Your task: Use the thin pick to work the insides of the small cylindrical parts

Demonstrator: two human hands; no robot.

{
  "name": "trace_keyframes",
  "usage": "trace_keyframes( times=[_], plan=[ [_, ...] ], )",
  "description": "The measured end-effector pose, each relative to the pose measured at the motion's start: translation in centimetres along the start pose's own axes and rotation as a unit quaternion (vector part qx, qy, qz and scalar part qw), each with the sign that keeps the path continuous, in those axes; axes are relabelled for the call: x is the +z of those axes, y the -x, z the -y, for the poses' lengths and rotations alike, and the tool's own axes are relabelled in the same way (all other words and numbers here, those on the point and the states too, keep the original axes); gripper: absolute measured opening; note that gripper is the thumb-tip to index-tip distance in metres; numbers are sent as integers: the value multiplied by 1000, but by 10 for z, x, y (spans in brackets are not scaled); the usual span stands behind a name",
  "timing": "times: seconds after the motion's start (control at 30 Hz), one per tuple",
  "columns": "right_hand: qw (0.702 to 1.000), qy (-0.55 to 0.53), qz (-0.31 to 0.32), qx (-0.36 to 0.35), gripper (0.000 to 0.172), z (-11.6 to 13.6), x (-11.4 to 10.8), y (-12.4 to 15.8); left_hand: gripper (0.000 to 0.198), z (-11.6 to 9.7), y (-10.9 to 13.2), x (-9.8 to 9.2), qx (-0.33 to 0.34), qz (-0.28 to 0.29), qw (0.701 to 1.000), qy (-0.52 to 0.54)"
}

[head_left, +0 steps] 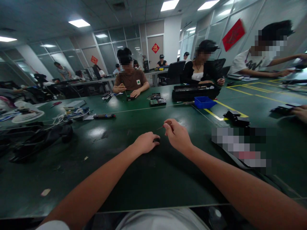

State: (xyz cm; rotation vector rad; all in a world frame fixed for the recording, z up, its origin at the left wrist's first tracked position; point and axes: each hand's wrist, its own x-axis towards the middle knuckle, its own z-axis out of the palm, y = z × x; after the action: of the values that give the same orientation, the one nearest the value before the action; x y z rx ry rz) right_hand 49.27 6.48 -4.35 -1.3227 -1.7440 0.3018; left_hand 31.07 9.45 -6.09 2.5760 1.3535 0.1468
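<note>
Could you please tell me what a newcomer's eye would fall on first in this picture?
Probably the two bare hands at the centre, over the green table: the left hand has its fingers at a small dark object, and the right hand holds a thin tool. Next might come the bright blue bin beyond them to the right, and the red banner at upper right.
</note>
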Motion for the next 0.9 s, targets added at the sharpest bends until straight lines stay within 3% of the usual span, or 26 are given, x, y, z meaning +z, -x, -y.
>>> trace_keyframes(
  times=[0.2,0.33,0.43,0.53,0.7,0.77,0.9],
  plan=[
    [1000,-20,-9,-11,21,1,-2,0,28,1,-7,-3,13,-9,1000,-2],
    [1000,-24,-9,-7,21,3,-4,0,24,7,4,-16,-9,-15,990,137],
    [1000,-24,-2,-8,22,2,-5,0,28,24,20,-28,-69,-10,959,274],
    [999,-30,1,-13,22,0,-4,0,35,52,44,-40,-142,-36,898,416],
    [999,-34,3,-10,23,0,-4,0,17,109,104,-68,-226,-200,711,636],
    [999,-30,8,-6,22,1,-4,-1,18,131,135,-83,-271,-284,647,654],
    [1000,-25,8,-3,20,2,-1,-1,30,172,201,-112,-403,-422,557,591]
  ],
)
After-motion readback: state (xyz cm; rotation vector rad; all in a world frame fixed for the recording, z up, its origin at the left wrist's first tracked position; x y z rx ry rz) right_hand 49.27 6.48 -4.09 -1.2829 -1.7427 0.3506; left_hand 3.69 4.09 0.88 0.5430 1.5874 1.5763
